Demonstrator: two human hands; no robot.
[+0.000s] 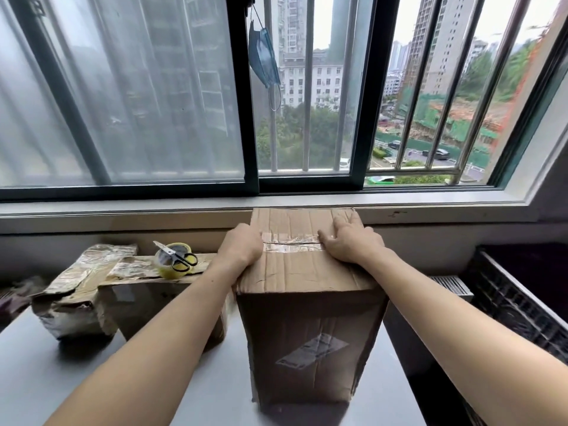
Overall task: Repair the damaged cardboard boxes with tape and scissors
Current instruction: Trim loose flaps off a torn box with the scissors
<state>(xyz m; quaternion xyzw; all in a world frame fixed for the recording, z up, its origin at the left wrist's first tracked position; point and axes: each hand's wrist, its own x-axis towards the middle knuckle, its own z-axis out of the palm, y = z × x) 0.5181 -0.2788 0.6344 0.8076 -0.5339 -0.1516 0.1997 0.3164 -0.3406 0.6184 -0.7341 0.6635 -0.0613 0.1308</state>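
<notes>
1. On the grey desk point(92, 379), below the window: tall cardboard box point(310, 327) standing upright, far edge against the sill.
2. Clear tape strip point(292, 242) across the top seam, wrinkled.
3. Left hand point(242, 245) at the strip's left end, fingers curled over the box edge, gripping.
4. Right hand point(350, 242) flat at the strip's right end, fingers spread, pressing down, holding nothing.
5. Left of that: lower box point(147, 290) with torn box point(76, 290) beside it.
6. Yellow tape roll point(170, 262) on the lower box, scissors point(178, 255) lying across the roll.
</notes>
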